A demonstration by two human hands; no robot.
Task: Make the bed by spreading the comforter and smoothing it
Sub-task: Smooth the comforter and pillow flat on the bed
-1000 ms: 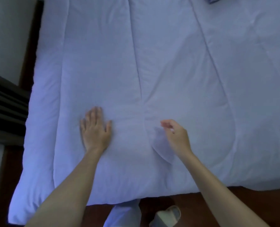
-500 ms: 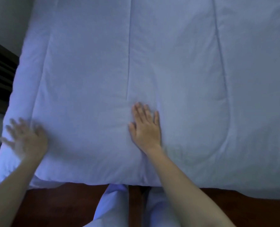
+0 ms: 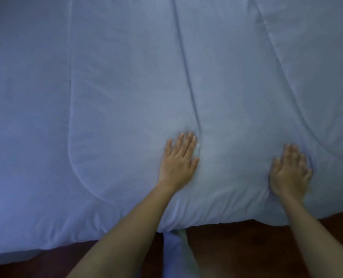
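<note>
Two bare hands press flat on a pale blue comforter (image 3: 126, 87) that fills nearly the whole frame, from the top edge down to its near hem in the lower third. The left hand (image 3: 177, 159), at lower centre, lies palm down with fingers straight and close together, the fingertips just beside a stitched seam (image 3: 186, 67) that climbs toward the top centre. Its grip is fully relaxed and has hold of nothing. The right hand (image 3: 290, 173), at lower right, is blurred, but its fingers appear spread flat on the cloth. That grip also looks loose and empty, pushing rather than pinching.

The spreading appears largely done. The comforter covers everything visible of the bed, and its hem overhangs the dark floor (image 3: 236, 243) along the bottom of the frame. The upper and left parts lie mostly flat, with only faint creases.

Smoothing looks to be the step in hand, and some of it remains. Small gathers bunch along the hem under the left forearm, the cloth puckers around the right hand, and the hem line runs unevenly from lower left to lower right. The far end and both sides of the bed fall outside the frame, so their state cannot be judged. A strip of pale cloth (image 3: 172, 249) hangs below the hem at bottom centre, and what it belongs to cannot be told.
</note>
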